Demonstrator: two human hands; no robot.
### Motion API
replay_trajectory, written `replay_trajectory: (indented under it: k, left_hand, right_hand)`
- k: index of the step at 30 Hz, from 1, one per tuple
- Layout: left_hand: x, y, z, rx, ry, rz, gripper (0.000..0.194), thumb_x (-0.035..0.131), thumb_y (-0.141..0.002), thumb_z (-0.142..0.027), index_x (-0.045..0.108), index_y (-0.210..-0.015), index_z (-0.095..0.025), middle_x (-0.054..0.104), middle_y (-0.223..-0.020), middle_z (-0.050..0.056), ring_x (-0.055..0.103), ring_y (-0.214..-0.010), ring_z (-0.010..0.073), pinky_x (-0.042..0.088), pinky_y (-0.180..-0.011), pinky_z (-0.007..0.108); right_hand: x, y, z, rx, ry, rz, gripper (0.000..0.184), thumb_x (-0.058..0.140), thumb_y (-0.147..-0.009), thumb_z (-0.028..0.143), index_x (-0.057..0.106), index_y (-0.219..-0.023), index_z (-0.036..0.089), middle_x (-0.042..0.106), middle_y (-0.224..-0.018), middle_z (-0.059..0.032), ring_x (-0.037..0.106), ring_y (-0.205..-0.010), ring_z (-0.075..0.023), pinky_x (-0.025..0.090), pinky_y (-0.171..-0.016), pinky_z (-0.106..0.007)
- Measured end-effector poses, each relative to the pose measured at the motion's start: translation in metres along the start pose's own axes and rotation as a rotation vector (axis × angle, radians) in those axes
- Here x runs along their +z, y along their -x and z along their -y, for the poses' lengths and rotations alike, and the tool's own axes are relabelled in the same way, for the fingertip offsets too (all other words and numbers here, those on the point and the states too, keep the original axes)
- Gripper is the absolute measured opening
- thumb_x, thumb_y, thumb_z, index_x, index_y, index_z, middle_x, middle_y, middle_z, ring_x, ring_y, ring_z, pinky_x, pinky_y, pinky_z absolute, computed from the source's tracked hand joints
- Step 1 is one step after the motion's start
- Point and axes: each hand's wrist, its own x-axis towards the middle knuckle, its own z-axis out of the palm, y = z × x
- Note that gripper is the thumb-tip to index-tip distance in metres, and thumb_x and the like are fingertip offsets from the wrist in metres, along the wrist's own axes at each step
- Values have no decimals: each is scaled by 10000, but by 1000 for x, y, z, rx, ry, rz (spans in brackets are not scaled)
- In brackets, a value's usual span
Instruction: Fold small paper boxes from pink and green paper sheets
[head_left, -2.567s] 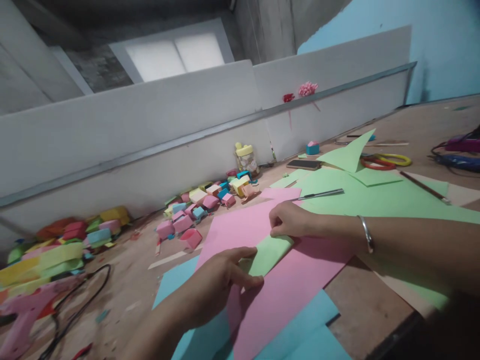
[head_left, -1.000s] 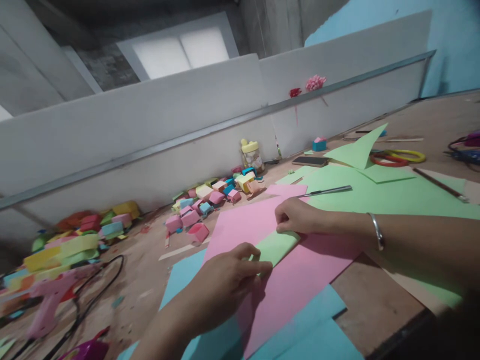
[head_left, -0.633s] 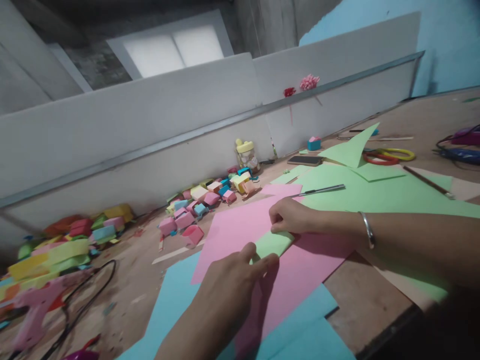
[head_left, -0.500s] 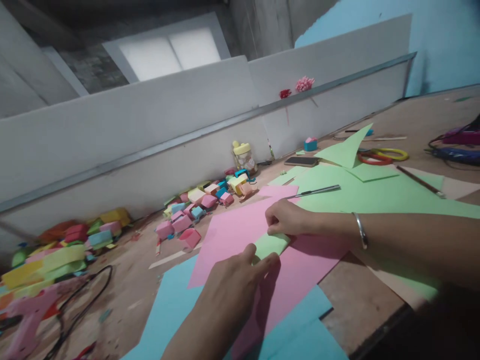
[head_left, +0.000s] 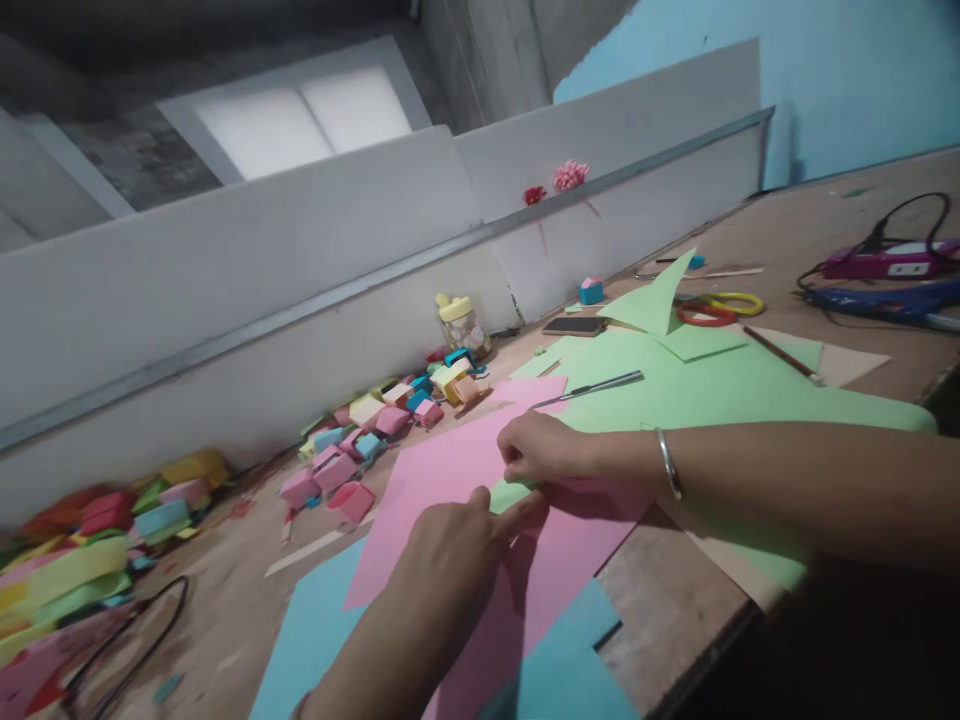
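Partly hidden beneath your left hand (head_left: pixel 450 555) and right hand (head_left: pixel 536 450), the small green paper (head_left: pixel 508 496) lies on the pink sheet (head_left: pixel 427 490); your fingers press it, though whether either hand grips it you cannot tell; farther out, a curled green sheet (head_left: pixel 652 300) partly hides the scissors (head_left: pixel 711 317), and the left edge crops a pink tool (head_left: pixel 30 665)

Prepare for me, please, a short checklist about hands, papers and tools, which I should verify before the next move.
1. Left hand touches the small green paper piece: ok, its fingers are on it.
2. Right hand is near the same piece: ok, at its far end.
3. Pink sheet lies under the piece: ok.
4. Pink sheet is free of tools: not ok, a slim metal tool overlaps its far edge.
5. Smartphone is off the pink sheet: ok, it lies beyond.
6. Green piece's edges are aligned: cannot tell, the hands cover most of it.
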Motion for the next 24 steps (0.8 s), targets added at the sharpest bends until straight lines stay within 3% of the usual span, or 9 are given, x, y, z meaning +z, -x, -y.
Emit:
replay_trajectory:
  k: [10, 14, 16, 18, 21, 24]
  left_hand:
    - [-15, -9, -10, -41, -3, 79, 665, 445, -787, -79, 341, -1361, -399, 616, -784, 67, 633, -562, 257, 347, -470, 297]
    - [-18, -2, -19, -97, 42, 124, 894, 630, -638, -110, 259, -1401, -388, 617, -841, 74, 639, -543, 268, 391, -450, 303]
    - [-18, 5, -24, -136, 62, 134, 937, 618, -608, -82, 238, -1409, -387, 621, -912, 98, 646, -556, 278, 421, -450, 326]
    - [-16, 14, -26, -166, 84, 129, 862, 525, -643, -36, 279, -1400, -367, 627, -962, 119, 659, -600, 286, 462, -480, 367]
    - [-7, 29, -24, -159, 117, 47, 743, 410, -696, 5, 388, -1359, -332, 632, -1059, 148, 656, -892, 323, 508, -681, 466]
    - [8, 41, -22, -140, 137, -103, 635, 416, -729, -19, 498, -1284, -317, 551, -1273, 145, 456, -1222, 355, 400, -921, 552]
  right_hand:
    - [3, -3, -3, -16, 94, 75, 207, 538, -899, 305, 598, -1001, 135, 618, -992, -51, 603, -864, -172, 512, -749, -358]
    - [5, -5, -5, -25, 97, 80, 221, 533, -901, 310, 591, -1032, 141, 610, -1029, -58, 599, -890, -179, 510, -767, -369]
    - [5, -5, -5, -29, 96, 83, 225, 532, -902, 309, 588, -1042, 141, 608, -1038, -60, 599, -895, -181, 510, -770, -371]
    - [5, -4, -4, -30, 97, 86, 228, 531, -903, 308, 585, -1050, 142, 606, -1047, -62, 598, -900, -183, 510, -773, -373]
    - [3, -3, -3, -31, 99, 91, 230, 532, -903, 306, 585, -1054, 142, 603, -1059, -64, 596, -913, -187, 507, -783, -379]
    - [2, -3, -2, -36, 96, 92, 235, 534, -901, 305, 583, -1062, 141, 600, -1068, -66, 594, -922, -190, 504, -790, -386]
